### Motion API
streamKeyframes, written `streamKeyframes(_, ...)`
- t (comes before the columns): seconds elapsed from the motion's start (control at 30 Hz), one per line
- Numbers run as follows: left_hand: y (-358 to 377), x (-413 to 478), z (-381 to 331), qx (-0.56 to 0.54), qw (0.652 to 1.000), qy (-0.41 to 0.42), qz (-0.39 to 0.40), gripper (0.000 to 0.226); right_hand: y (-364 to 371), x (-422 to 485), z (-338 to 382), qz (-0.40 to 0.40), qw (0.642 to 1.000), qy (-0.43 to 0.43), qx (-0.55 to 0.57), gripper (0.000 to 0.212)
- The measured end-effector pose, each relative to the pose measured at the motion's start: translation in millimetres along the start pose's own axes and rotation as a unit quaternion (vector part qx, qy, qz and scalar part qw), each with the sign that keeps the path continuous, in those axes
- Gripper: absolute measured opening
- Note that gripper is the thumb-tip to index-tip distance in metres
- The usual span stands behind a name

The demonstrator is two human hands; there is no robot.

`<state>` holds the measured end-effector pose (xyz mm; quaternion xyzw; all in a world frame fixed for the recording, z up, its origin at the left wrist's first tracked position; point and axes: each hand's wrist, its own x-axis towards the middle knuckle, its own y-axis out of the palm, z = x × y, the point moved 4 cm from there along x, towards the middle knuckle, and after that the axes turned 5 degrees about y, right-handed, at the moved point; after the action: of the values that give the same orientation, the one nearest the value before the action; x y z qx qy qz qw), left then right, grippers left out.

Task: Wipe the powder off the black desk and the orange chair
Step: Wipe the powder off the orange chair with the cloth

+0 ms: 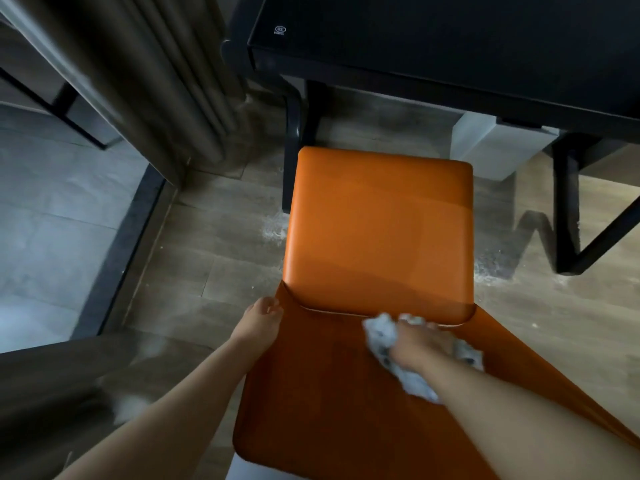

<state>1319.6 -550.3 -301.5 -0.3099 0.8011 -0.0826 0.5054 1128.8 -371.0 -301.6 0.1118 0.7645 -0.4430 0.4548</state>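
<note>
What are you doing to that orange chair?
A person is wiping the orange chair. The right hand grips a crumpled white cloth and presses it on the backrest, just by the seat's back edge. The left hand holds the chair's left edge. White powder still lies on the wooden floor beside the chair, near the black desk.

Both forearms are bare to the frame's lower edge, no sleeves showing, and the left hand (260,323) (like the right hand (420,348)) is ungloved.
</note>
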Motion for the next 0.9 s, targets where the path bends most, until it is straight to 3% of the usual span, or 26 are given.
streamKeyframes(0.07,-1.6,0.2,4.8,0.041,0.999,-0.012,-0.014,0.039,0.6,-0.8,-5.5,0.021,0.999,0.031,-0.012,0.044)
streamKeyframes(0.17,-6.7,-3.7,4.7,0.072,0.996,0.005,-0.061,0.04,6.5,-27.2,75.9,0.018,0.988,-0.119,0.098,0.044)
streamKeyframes(0.27,-15.2,-5.1,4.2,0.018,0.993,0.003,-0.119,0.032,-5.5,-63.7,147.7,-0.037,0.961,-0.237,0.138,0.049)
streamKeyframes(0.37,-17.7,-4.4,5.0,0.047,0.995,0.004,-0.092,0.033,-3.0,-43.1,109.3,0.009,0.971,-0.198,0.131,0.05)
streamKeyframes(0.47,-10.4,-9.4,2.0,0.076,0.997,0.031,-0.003,0.044,2.9,-15.5,8.0,-0.028,0.999,-0.04,0.015,0.041)
streamKeyframes(0.53,-6.4,-11.5,-0.3,0.119,0.991,0.047,0.042,0.053,-1.7,-11.6,-30.9,-0.026,0.998,0.048,0.019,0.04)
streamKeyframes(0.63,-2.6,-16.7,-4.2,0.18,0.978,0.06,0.086,0.064,3.4,-23.9,10.1,0.031,0.992,-0.033,0.114,0.044)
streamKeyframes(0.77,-8.5,-25.6,-12.7,0.158,0.983,0.094,0.014,0.048,-0.7,-68.2,113.2,-0.032,0.967,-0.202,0.151,0.043)
streamKeyframes(0.83,-9.6,-26.5,-13.0,0.16,0.983,0.094,0.005,0.046,-3.8,-60.4,101.1,-0.014,0.971,-0.197,0.136,0.045)
streamKeyframes(0.9,-6.5,-24.9,-11.0,0.192,0.976,0.091,0.037,0.056,-0.6,-41.7,41.3,-0.018,0.989,-0.125,0.076,0.042)
